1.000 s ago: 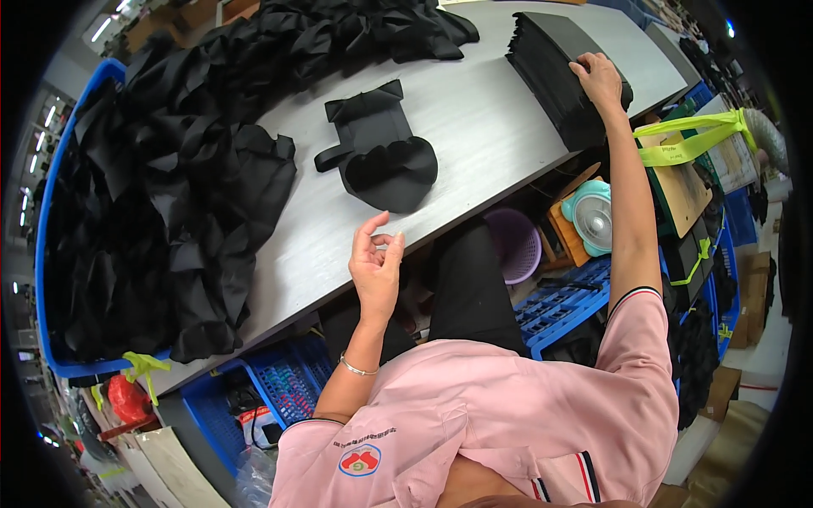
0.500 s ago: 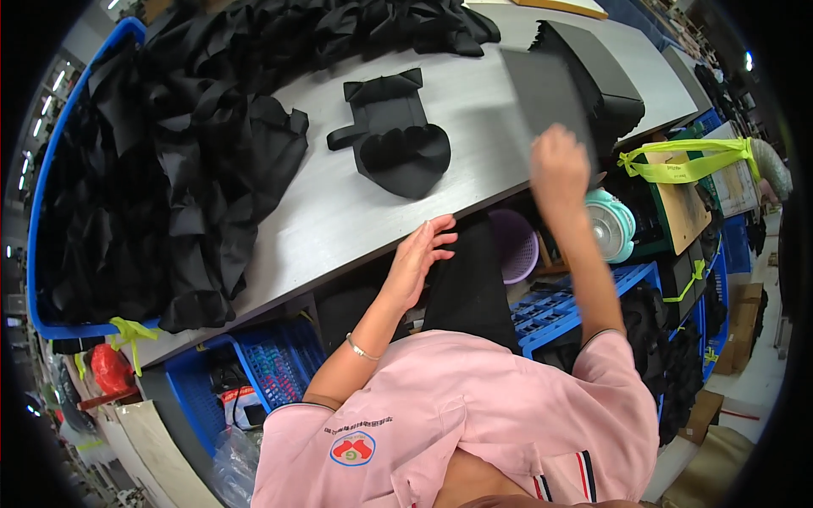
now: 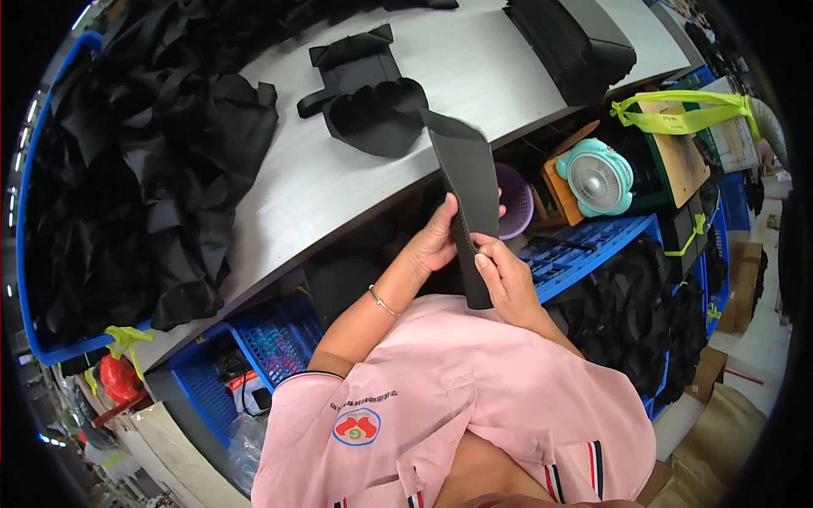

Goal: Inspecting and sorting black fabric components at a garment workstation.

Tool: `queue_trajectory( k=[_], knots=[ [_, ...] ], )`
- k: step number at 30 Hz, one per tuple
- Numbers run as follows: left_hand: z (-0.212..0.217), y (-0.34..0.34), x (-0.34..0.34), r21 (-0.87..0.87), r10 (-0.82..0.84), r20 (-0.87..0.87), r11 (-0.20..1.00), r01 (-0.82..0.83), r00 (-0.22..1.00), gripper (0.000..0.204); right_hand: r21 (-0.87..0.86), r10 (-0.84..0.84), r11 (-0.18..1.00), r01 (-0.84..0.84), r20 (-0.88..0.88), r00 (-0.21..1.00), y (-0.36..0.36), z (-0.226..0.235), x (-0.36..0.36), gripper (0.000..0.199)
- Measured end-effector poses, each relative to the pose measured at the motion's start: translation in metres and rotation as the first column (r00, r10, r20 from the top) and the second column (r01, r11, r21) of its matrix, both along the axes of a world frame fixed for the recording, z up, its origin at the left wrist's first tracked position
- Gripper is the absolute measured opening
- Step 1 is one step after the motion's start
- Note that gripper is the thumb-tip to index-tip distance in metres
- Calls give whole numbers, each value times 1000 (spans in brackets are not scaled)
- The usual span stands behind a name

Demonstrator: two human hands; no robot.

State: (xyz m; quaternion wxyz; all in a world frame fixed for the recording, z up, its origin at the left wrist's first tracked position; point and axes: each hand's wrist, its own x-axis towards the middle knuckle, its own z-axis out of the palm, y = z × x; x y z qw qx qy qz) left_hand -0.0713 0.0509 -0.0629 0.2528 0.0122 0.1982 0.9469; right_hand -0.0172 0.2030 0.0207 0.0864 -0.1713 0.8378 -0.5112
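Observation:
A long dark-grey fabric panel [image 3: 471, 169] is held upright in front of me, over the table's near edge. My left hand [image 3: 439, 235] grips it around its left side, thumb in front, with fingertips showing past the right edge. Lower down, my right hand [image 3: 505, 275] pinches the panel's edge between thumb and fingers. On the table lies a sewn black fabric piece [image 3: 373, 102] with a side strap and a rounded, gathered end. The panel's upper end is close to it. A stack of similar black panels [image 3: 563, 46] rests at the table's far right.
A blue bin [image 3: 27, 279] heaped with black fabric pieces [image 3: 161, 161] covers the left. Below the table's edge are a purple basket [image 3: 515, 203], a small turquoise fan [image 3: 599, 176] and blue crates [image 3: 593, 241]. Yellow-green straps [image 3: 677, 118] hang at the right.
My right hand has brought the panel from the stack at the right down in front of me. My left hand, formerly free, now grips it too. The view has shifted slightly.

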Motion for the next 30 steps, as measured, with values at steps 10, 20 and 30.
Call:
queue_trajectory(
  k=[10,20,30],
  knots=[
    [45,-32,9,-296,320,111,914,-276,941,34,-20,-232,973,231,-134,963,-23,-4,-15,27],
    [37,-95,-32,-545,241,-823,-592,-594,515,33,-193,72,980,-48,119,990,-26,-27,-72,39],
    [45,-116,-80,-570,-12,-794,-337,-750,608,45,99,124,986,-131,71,990,-55,-4,-110,44]
  ],
)
